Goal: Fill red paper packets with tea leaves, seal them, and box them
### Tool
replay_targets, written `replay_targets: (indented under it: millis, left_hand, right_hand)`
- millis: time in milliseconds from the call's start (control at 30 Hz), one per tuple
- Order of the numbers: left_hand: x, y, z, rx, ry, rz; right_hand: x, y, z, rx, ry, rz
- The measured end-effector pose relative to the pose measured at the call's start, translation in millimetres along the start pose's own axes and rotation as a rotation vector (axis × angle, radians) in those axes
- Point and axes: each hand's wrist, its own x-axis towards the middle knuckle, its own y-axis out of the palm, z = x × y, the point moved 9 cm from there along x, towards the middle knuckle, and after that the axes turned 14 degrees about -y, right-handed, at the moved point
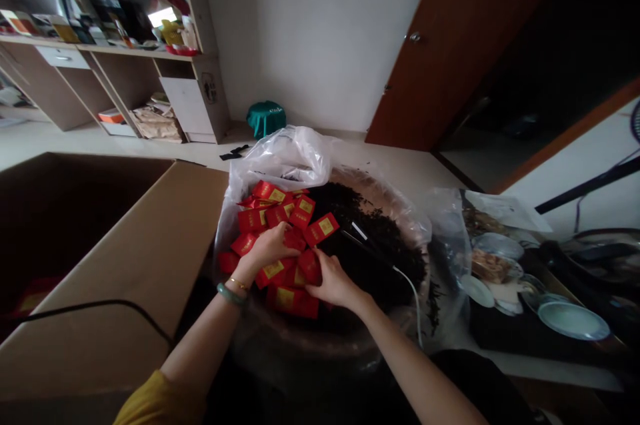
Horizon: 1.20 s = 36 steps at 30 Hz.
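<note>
Forearms (411, 366) come closest, the left one in a yellow sleeve (165, 401) with a bangle (231, 293) at the wrist. Left hand (273, 246) curls its fingers over the red packets (255, 219); whether it grips one or only rests there, I cannot tell. Right hand (334, 280) is narrow, thumb and fingers on either side of a packet, though a firm hold cannot be made out. The packets lie heaped at the tub's left side, upon or beside the dark leaves (345, 201). Because the pile looks loose and slippery, a light touch from both sides should suit it, keeping packets off the tub (387, 198)'s right half, where leaves lie exposed. Fingertips are better kept above the leaves.

On the leaves, right of the hands, a dark device (367, 243) trails a white cable (416, 295); its kind is unclear. Bunched liner (300, 151) covers part of the tub's far edge. Left of the tub, an open box (115, 265) is cut off by the frame, its inside mostly dark, with something red dimly showing. The lower packets are buried, and the left hand hides others.
</note>
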Motion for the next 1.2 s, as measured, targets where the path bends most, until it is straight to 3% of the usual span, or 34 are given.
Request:
replay_targets:
  millis: [133, 267, 500, 700, 833, 933, 1033, 1100, 1200]
  left_hand:
    - [-20.1, 2.0, 6.8, -0.022, 0.096, -0.074]
    - [-31.7, -2.1, 7.4, -0.118, 0.11, -0.089]
    - [-30.1, -26.8, 34.4, -0.446, -0.094, -0.315]
    - [-48.5, -10.8, 31.5, -0.45, -0.04, -0.411]
    - [-72.7, 9.0, 18.1, -0.371, 0.057, -0.359]
    - [-86.9, 29.3, 10.2, -0.282, 0.113, -0.24]
    - [-97.7, 38.0, 8.3, -0.224, 0.126, -0.205]
    - [-101.9, 29.5, 14.9, -0.234, 0.068, -0.271]
    - [-109.1, -6.5, 37.3, -0.256, -0.109, -0.528]
  right_hand:
    - [6.3, 8.9, 8.4, -0.113, 0.024, 0.042]
    - [4.6, 0.6, 1.7, 0.0, 0.096, 0.002]
    - [-14.9, -17.0, -21.0, 0.22, 0.236, -0.201]
    - [-14.8, -2.7, -8.1, 0.295, 0.161, -0.066]
    - [-18.1, -7.1, -5.4, 0.11, 0.156, -0.039]
    - [-25.0, -17.1, -13.3, -0.019, 0.217, -0.111]
    - [-32.1, -29.0, -22.1, 0.039, 0.248, -0.27]
    - [-37.9, -34.2, -31.0, 0.211, 0.275, -0.396]
    - [-44.9, -34.2, -44.2, 0.427, 0.327, -0.495]
